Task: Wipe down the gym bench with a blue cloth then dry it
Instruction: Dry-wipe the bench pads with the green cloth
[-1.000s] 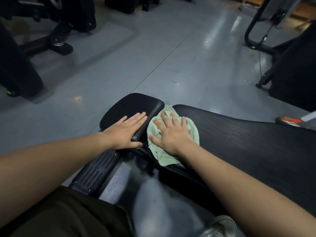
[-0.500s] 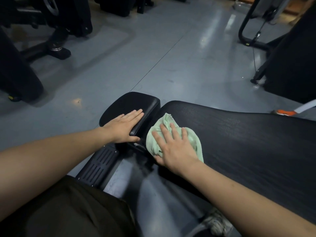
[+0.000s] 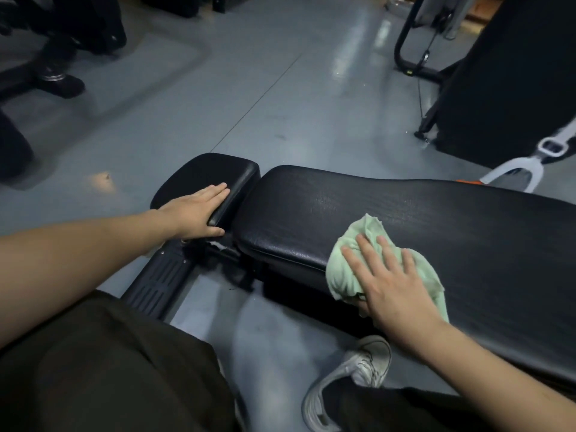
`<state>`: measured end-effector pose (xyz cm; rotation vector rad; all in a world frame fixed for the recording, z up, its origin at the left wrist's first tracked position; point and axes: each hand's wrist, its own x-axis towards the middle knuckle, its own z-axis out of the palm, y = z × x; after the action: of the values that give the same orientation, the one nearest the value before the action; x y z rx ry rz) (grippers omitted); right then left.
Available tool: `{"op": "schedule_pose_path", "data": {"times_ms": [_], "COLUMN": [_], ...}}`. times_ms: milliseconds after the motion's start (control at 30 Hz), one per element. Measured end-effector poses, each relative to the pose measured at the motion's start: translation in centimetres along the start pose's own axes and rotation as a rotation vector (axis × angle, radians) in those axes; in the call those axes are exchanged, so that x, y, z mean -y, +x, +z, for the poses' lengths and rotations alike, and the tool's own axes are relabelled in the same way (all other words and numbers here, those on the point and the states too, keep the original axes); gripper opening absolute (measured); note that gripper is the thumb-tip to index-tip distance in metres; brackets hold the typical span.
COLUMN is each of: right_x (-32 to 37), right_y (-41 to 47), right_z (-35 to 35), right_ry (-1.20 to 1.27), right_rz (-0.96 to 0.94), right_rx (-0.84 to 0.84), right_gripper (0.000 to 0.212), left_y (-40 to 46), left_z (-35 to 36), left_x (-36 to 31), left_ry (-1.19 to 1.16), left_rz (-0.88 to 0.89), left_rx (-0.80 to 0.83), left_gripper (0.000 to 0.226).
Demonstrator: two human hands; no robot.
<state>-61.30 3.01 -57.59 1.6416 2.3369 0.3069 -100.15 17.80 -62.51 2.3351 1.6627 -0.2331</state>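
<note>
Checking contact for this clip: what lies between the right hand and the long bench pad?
In the head view, a pale green cloth lies between them, pressed flat on the long bench pad by the right hand.

The right hand (image 3: 396, 285) slides the cloth (image 3: 349, 272) away from the seat gap, further along the bench (image 3: 405, 213). That end of the pad is now uncovered.

hands (image 3: 199, 210): 2 | cloth (image 3: 346, 269): 1 | bench pads (image 3: 405, 219): 2 | shoe (image 3: 358, 372): 1
</note>
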Motion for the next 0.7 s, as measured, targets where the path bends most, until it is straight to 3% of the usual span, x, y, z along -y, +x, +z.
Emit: {"op": "schedule_pose_path", "data": {"times_ms": [167, 467, 700], "right_x": [-0.8, 3.4, 5.9], "right_y": [-1.1, 5.5, 8.3], "right_z": [0.1, 0.3, 0.1], "right_ry": [-0.02, -0.064, -0.061], "right_rz": [-0.006, -0.056, -0.089], "right_rx": [0.002, -0.031, -0.015], "right_gripper": [0.111, 0.095, 0.096], "left_y": [-0.2, 0.1, -0.2], "left_z": [0.0, 0.3, 0.3], "left_x": [-0.1, 0.3, 0.2], "left_ry": [-0.018, -0.017, -0.019], "left_rz": [-0.007, 0.019, 0.02], "left_rx": [-0.008, -0.038, -0.054], "left_gripper": [0.1, 0.102, 0.1]}}
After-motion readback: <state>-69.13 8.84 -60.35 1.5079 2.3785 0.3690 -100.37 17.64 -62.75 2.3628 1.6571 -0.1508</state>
